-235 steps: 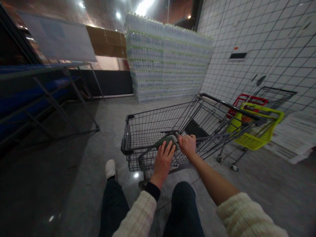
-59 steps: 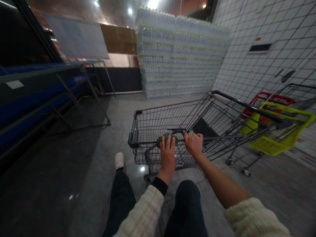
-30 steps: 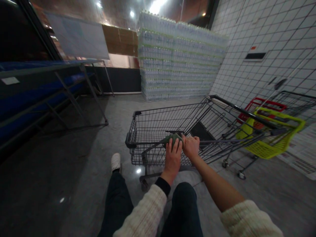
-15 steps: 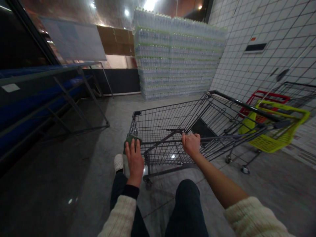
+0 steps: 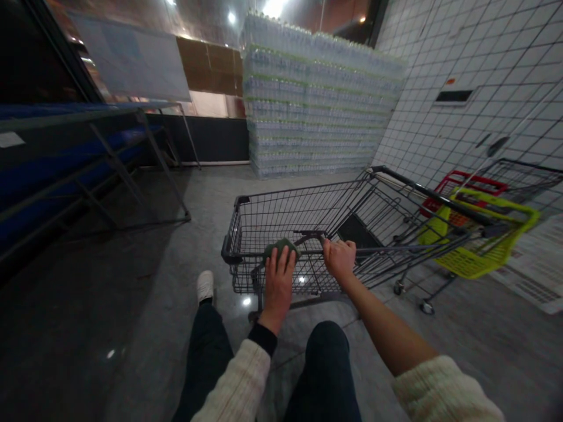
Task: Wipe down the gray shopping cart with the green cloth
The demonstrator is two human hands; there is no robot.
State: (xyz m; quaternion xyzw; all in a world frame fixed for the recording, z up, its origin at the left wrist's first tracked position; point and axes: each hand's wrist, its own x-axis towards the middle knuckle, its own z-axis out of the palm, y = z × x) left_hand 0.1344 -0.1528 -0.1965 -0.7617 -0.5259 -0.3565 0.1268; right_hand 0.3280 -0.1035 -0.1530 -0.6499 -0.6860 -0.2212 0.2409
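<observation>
A dark wire shopping cart point(image 5: 246, 202) stands on the floor right before my knees. My left hand point(image 5: 278, 281) presses a green cloth point(image 5: 278, 248) against the near top rail of the cart, fingers curled over it. My right hand point(image 5: 339, 258) is closed round the same rail a little to the right. Both sleeves are cream knit; my dark trousers and a white shoe point(image 5: 204, 285) show below.
A yellow-green cart point(image 5: 484, 258) and a red one point(image 5: 466, 181) are nested behind at the right by the white tiled wall point(image 5: 475, 70). A tall stack of bottled water packs point(image 5: 312, 105) stands ahead. A metal-framed table point(image 5: 132, 146) is at left.
My left hand with the green cloth slid from the cart's left corner back rightward along the rail toward the middle. My right hand stayed gripping the rail.
</observation>
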